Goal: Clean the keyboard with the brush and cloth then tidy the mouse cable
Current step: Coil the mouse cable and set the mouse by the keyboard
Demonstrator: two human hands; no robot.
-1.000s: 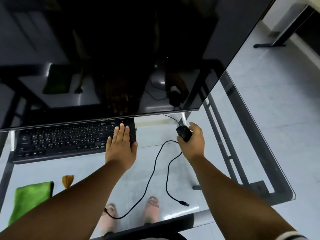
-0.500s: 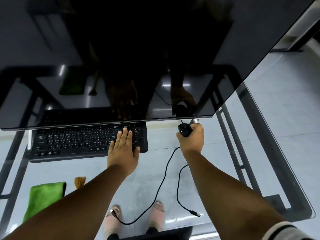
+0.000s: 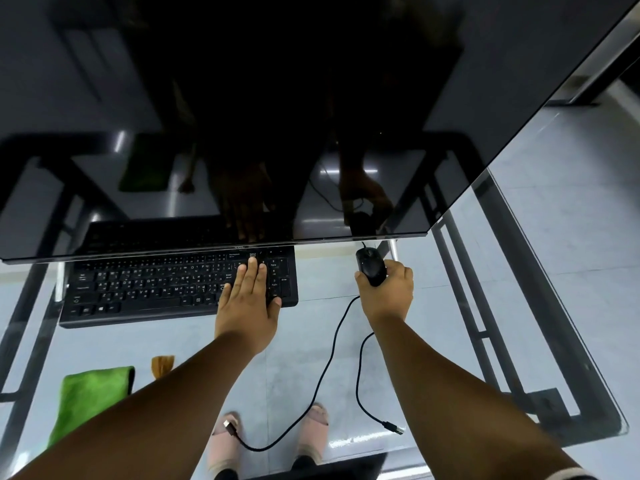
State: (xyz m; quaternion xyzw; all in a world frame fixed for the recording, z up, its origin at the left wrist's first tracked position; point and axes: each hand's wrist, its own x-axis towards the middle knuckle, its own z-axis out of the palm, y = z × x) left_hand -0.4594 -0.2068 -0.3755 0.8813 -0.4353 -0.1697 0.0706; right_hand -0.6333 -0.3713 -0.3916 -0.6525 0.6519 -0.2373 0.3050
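A black keyboard lies on the glass desk under the monitor's lower edge. My left hand rests flat on its right end, fingers together and extended. My right hand grips a black mouse to the right of the keyboard. Two black cables trail toward me: one ends in a plug near my feet, the other ends in a USB plug at the desk's near edge. A green cloth lies at the near left. Beside it the brush's bristles show; my left arm hides the remainder.
A large dark monitor fills the upper view and overhangs the keyboard's back edge. The black metal desk frame shows through the glass at the right. My sandalled feet are visible through the glass below.
The view has shifted, so everything sits a little further right and lower. Both hands stay where they were: left on the keyboard, right on the mouse.
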